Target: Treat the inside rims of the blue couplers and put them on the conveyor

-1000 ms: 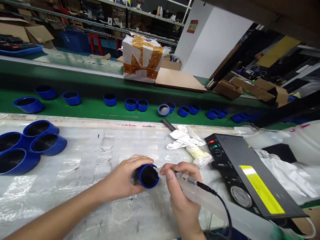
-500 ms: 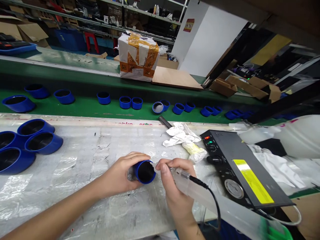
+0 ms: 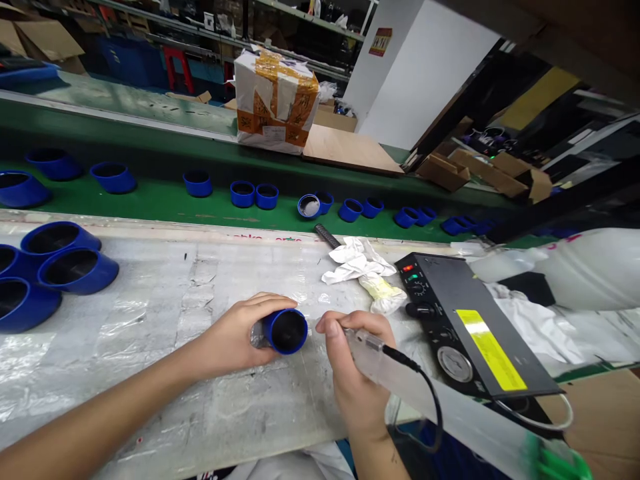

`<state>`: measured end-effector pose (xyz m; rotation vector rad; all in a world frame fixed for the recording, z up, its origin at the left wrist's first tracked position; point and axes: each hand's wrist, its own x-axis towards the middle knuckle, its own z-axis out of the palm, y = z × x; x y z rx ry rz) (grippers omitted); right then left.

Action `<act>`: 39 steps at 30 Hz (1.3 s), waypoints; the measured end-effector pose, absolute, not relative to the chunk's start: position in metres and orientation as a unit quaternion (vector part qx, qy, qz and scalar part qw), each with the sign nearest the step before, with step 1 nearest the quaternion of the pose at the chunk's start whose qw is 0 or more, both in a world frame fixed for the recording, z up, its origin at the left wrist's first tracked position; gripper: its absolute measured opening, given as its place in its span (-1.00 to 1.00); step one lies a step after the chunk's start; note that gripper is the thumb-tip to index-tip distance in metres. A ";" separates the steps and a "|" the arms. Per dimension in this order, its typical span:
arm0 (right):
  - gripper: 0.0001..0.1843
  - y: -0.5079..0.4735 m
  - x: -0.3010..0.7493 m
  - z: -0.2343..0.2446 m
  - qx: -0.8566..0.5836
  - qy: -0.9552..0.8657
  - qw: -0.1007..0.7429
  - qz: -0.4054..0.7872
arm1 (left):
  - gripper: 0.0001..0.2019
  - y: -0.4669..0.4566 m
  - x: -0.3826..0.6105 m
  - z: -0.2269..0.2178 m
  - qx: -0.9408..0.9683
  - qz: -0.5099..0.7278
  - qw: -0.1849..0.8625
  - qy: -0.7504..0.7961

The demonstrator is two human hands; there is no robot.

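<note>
My left hand (image 3: 227, 337) is wrapped round a round blue cup (image 3: 289, 331) with a dark inside, its mouth turned toward me. Part of the cup's outer side is hidden behind my fingers. In my right hand (image 3: 360, 373) is a large translucent dispensing syringe (image 3: 450, 410) with a green rear end and a black cable. Its tip points left, a short gap away from the cup's right rim. Several more blue cups (image 3: 79, 270) stand together on the plastic-covered table at the left.
A black control box (image 3: 465, 320) with a gauge, lit switches and a yellow label lies at the right. White cloths (image 3: 360, 263) and a black-handled tool (image 3: 327, 235) are behind my hands. Several blue cups line the green belt (image 3: 210, 212). Beyond it stands a taped carton (image 3: 277, 100).
The syringe tip has come away from the cup's rim, leaving a gap. The cup sits slightly higher in view, and the whole view has shifted a little.
</note>
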<state>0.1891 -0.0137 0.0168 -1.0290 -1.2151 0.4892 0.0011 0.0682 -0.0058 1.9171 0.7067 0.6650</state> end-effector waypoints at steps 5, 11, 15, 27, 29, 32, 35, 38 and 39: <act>-0.83 -0.020 0.192 0.016 -0.473 -0.543 0.662 0.210 | -0.39 0.069 0.002 -0.003 0.786 0.269 0.474 0.292; -0.83 -0.027 0.192 0.014 -0.486 -0.531 0.659 0.215 | -0.40 0.069 0.002 -0.004 0.791 0.269 0.467 0.289; -0.84 -0.030 0.191 0.013 -0.489 -0.532 0.659 0.211 | -0.42 0.069 0.003 -0.004 0.790 0.275 0.465 0.290; -0.85 -0.042 0.192 0.011 -0.516 -0.549 0.629 0.193 | -0.43 0.068 0.003 -0.002 0.787 0.270 0.468 0.296; -0.85 -0.044 0.191 0.011 -0.518 -0.552 0.623 0.196 | -0.43 0.069 0.003 -0.002 0.787 0.270 0.470 0.295; -0.84 -0.046 0.190 0.012 -0.522 -0.559 0.615 0.194 | -0.44 0.069 0.003 -0.001 0.789 0.274 0.467 0.292; -0.83 -0.049 0.188 0.013 -0.521 -0.563 0.610 0.195 | -0.45 0.068 0.004 0.000 0.791 0.277 0.462 0.290; -0.82 -0.053 0.186 0.014 -0.524 -0.563 0.607 0.200 | -0.45 0.068 0.003 0.000 0.791 0.275 0.463 0.290; -0.82 -0.053 0.186 0.014 -0.525 -0.563 0.606 0.202 | -0.45 0.068 0.003 0.000 0.791 0.275 0.463 0.291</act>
